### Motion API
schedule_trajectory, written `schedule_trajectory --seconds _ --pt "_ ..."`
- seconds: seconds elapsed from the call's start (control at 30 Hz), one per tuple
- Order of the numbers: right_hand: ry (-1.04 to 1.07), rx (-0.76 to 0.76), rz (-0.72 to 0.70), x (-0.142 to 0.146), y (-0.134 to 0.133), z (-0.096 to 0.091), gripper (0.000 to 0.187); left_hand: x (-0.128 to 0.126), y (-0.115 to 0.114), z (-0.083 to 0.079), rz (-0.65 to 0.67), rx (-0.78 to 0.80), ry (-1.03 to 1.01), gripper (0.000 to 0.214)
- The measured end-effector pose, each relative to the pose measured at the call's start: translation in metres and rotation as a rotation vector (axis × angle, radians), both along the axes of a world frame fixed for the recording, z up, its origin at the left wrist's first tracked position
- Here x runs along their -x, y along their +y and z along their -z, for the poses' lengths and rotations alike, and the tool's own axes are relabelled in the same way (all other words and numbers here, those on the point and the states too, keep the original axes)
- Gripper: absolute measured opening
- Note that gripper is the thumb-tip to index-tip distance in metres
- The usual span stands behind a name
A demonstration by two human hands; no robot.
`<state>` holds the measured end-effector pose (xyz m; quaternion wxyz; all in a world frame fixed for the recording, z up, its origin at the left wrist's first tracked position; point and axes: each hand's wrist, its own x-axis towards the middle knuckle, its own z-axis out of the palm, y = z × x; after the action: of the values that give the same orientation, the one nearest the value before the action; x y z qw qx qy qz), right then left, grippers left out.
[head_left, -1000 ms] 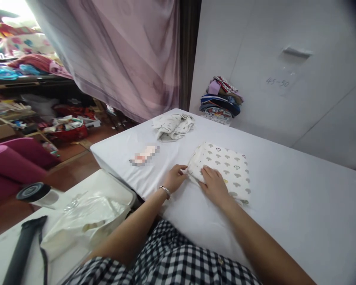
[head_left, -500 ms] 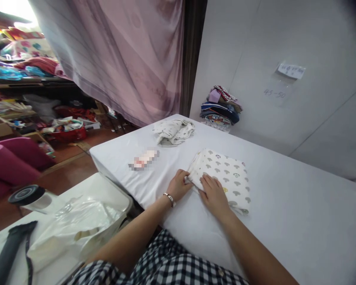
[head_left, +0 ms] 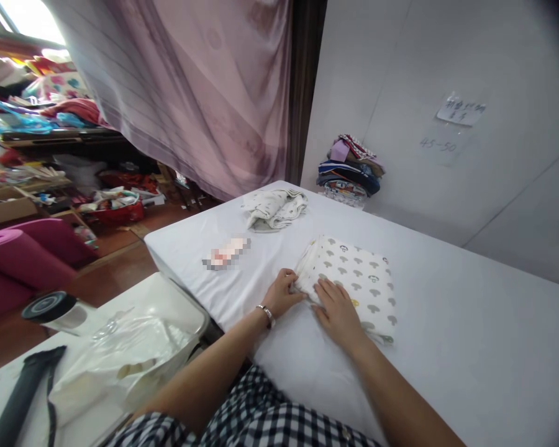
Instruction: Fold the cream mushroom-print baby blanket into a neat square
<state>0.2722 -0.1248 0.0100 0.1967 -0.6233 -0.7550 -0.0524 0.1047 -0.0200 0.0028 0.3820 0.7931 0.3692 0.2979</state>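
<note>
A folded white cloth with grey prints [head_left: 358, 276] lies on the white table [head_left: 447, 347] in front of me. My left hand [head_left: 283, 294], a bracelet at its wrist, pinches the cloth's near left corner with its fingers closed. My right hand [head_left: 338, 308] lies flat on the cloth's near edge with the fingers stretched out, pressing down.
A crumpled white cloth [head_left: 274, 208] lies farther back on the table, and a small blurred item [head_left: 226, 252] sits to its left. A stack of coloured fabrics [head_left: 351, 167] rests against the wall. A clear plastic bag [head_left: 121, 357] and a dark-lidded container [head_left: 51, 308] lie at lower left.
Both hands stay on the folded cloth's near edge, and only the camera view has shifted a little.
</note>
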Motion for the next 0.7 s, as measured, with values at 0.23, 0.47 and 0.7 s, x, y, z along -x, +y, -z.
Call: schedule_trajectory --seconds 0.23,0.47,0.7 --pt "0.053 0.031 0.009 0.000 0.000 0.001 0.044 -0.004 -0.001 -0.005 -0.052 0.008 0.098 0.035" --pt "0.152 0.169 0.082 -0.015 -0.007 -0.018 0.044 -0.007 -0.006 -0.011 -0.100 -0.047 0.165 0.029" --pt "0.107 0.334 0.585 -0.074 -0.015 -0.018 0.064 -0.007 -0.005 -0.013 -0.094 -0.015 0.156 0.024"
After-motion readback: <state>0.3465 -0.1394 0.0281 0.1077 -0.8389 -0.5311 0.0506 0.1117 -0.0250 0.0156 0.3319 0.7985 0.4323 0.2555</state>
